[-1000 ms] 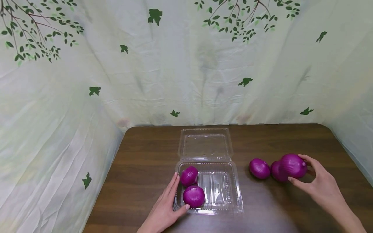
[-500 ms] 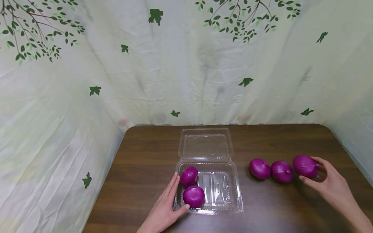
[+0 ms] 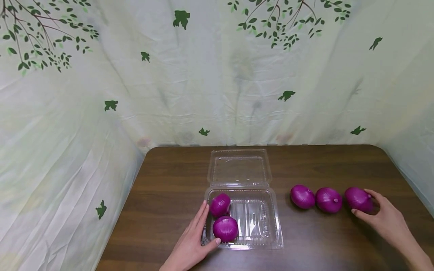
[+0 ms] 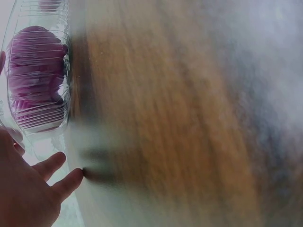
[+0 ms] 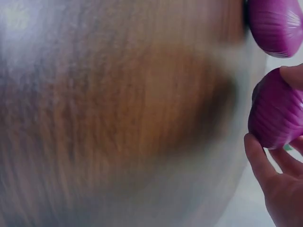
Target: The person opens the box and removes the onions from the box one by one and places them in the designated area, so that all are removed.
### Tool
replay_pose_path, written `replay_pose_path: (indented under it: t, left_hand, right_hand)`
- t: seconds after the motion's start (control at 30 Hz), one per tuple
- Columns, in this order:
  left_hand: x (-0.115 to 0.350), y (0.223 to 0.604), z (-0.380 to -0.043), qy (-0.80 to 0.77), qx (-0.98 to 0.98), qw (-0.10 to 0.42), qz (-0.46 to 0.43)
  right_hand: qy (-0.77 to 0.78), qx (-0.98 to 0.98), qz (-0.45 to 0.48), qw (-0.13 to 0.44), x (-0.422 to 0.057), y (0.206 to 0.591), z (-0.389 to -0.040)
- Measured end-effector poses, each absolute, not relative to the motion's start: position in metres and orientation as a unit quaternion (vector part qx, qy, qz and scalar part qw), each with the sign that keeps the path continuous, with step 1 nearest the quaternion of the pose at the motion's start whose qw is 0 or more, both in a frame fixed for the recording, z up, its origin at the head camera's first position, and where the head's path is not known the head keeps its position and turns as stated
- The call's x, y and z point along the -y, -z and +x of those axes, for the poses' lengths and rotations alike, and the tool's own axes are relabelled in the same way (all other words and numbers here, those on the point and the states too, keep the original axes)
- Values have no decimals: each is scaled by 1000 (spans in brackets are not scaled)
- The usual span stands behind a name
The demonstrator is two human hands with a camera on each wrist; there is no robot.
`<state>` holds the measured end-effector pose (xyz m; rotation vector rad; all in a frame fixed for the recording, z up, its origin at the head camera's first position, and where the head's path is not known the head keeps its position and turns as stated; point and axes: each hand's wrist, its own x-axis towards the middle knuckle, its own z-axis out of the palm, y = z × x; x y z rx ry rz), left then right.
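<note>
A clear plastic clamshell container (image 3: 252,242) lies with its lid (image 3: 239,169) folded back. Two red onions sit inside along its left side, a rear onion (image 3: 220,204) and a front onion (image 3: 225,229). My left hand (image 3: 191,242) rests against the container's left edge with fingers straight, thumb by the front corner. At the right, my right hand (image 3: 390,220) holds a red onion (image 3: 358,198) between thumb and fingers, low at the table. In the right wrist view the fingertips (image 5: 254,146) touch this onion (image 5: 274,111).
Two more red onions, a left one (image 3: 302,196) and a middle one (image 3: 328,200), stand in a row between the container and my right hand. The brown wooden table (image 3: 162,188) ends at a leaf-printed curtain (image 3: 237,94).
My right hand has carried its onion rightward from above the middle onion and lowered it to the table at the row's right end. The left hand has stayed put.
</note>
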<state>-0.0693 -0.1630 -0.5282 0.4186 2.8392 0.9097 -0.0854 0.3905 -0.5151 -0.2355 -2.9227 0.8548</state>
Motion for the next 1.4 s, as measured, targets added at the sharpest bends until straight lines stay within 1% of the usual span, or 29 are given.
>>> replay_pose_path:
  t: [0.17, 0.33, 0.73, 0.93, 1.07, 1.17, 1.4]
  left_hand:
    - [163, 528, -69, -305, -940, 71, 135]
    - [163, 528, -69, -309, -939, 72, 135]
    - [163, 526, -70, -308, -939, 73, 135]
    - [162, 527, -69, -307, -939, 77, 132]
    - [162, 528, -69, -307, -939, 78, 131]
    - [162, 528, -69, -309, -939, 78, 131]
    - [163, 526, -69, -307, -939, 72, 138]
  right_hand:
    - [-291, 952, -89, 20, -390, 520, -88]
    - [-313, 945, -98, 10, -385, 521, -90]
    - [-337, 937, -97, -3, -384, 527, -85]
    - [-338, 936, -94, 1, -383, 527, -84]
    - [-336, 937, -89, 17, -383, 526, -82]
    - [-325, 942, -77, 39, -381, 523, -81]
    - [-308, 941, -13, 138, -365, 506, -80]
